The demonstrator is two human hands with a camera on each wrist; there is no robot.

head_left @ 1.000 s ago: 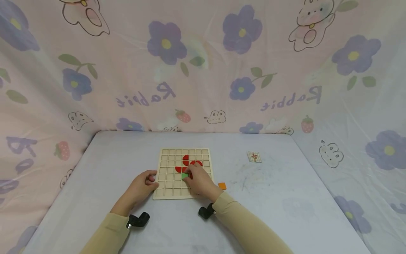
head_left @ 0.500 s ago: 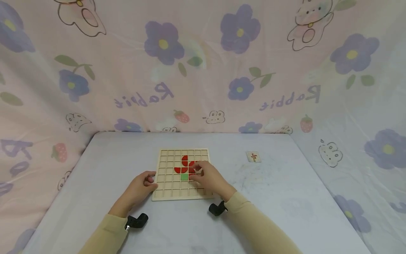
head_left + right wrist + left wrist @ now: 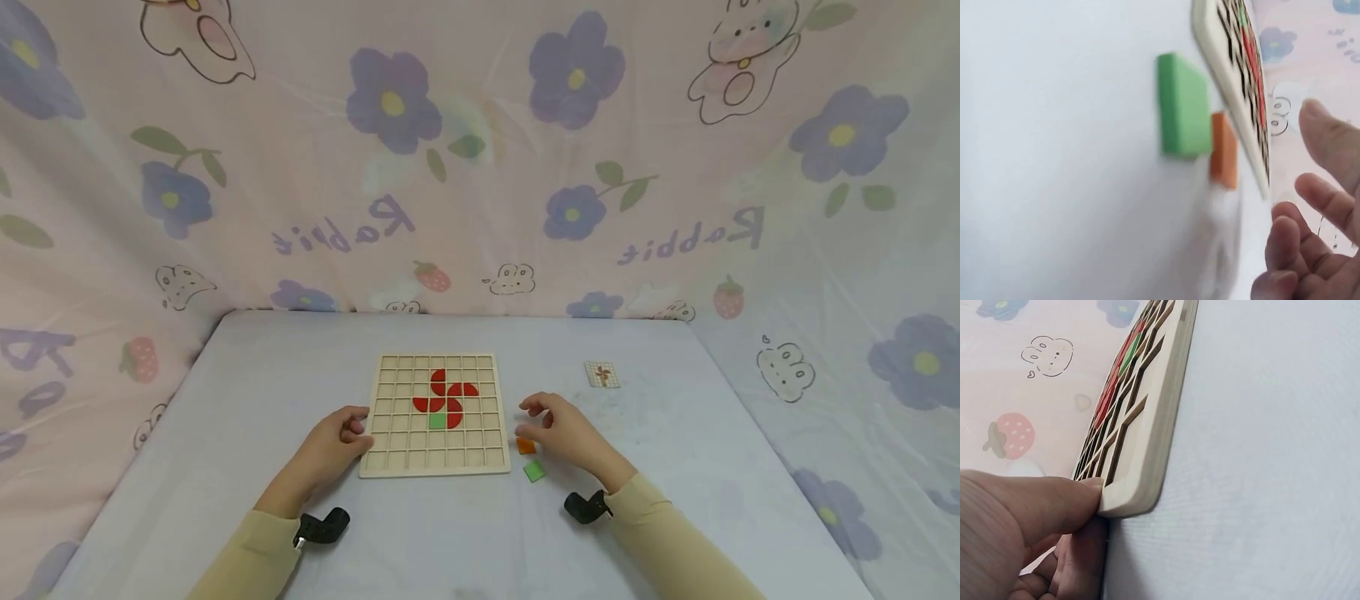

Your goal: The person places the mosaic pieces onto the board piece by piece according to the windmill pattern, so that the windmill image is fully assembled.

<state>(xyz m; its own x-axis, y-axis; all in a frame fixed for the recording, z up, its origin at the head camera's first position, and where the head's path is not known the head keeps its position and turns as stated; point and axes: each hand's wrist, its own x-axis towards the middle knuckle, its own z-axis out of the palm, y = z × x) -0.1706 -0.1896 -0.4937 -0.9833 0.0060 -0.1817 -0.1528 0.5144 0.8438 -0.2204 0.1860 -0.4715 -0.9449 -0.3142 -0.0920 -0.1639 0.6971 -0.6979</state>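
A wooden grid board (image 3: 397,433) lies on the table. Red quarter-round pieces (image 3: 428,405) form a pinwheel in its cells, and a green square tile (image 3: 437,422) sits just under them. At the board's left edge, my left hand (image 3: 337,437) holds it between thumb and fingers; the left wrist view shows the thumb (image 3: 1066,497) on the rim. To the right of the board, my right hand (image 3: 566,429) hovers with fingers loosely bent and nothing in them. Below its fingertips lies an orange tile (image 3: 526,446), and a loose green tile (image 3: 534,472) lies nearer me.
A small pattern card (image 3: 602,374) with a red pinwheel drawing lies at the table's back right. A printed cloth (image 3: 480,167) hangs behind the table (image 3: 660,433) and along its sides.
My right hand has left the board's cells and moved right, above the orange tile. The green tile and the red pieces on the board are now uncovered. My left hand has stayed put.
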